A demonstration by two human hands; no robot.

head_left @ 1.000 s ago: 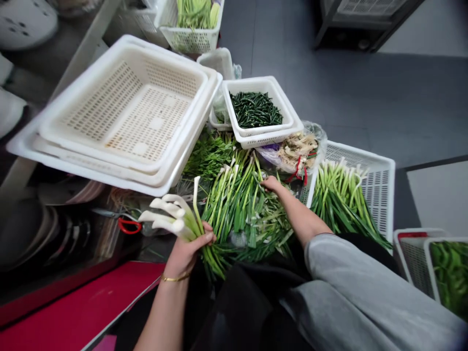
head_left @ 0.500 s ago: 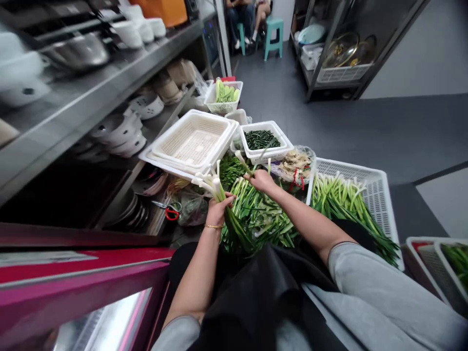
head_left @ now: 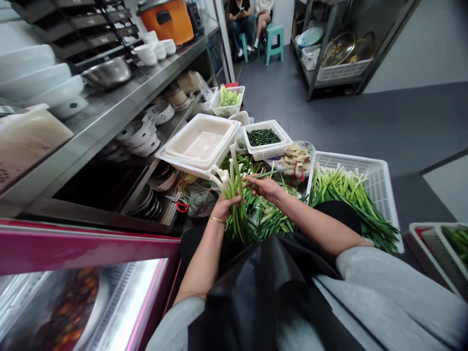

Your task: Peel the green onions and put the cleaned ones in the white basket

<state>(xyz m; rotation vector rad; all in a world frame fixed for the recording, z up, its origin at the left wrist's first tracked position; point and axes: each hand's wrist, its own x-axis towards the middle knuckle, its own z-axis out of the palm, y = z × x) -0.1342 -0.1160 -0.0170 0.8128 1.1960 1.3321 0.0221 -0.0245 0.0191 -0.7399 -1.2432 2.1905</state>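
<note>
Green-and-white scallion bunch (head_left: 234,195) stands near upright in the left hand (head_left: 224,207), fist closed round the stalks, white ends up. Right hand (head_left: 263,187) just beside it, fingers pinched on one stalk (head_left: 263,174) lying crosswise toward the bunch.

even, bright indoor light, glare on the steel shelf (head_left: 120,105) at upper left, wide-angle bending and slight blur at the edges.
</note>
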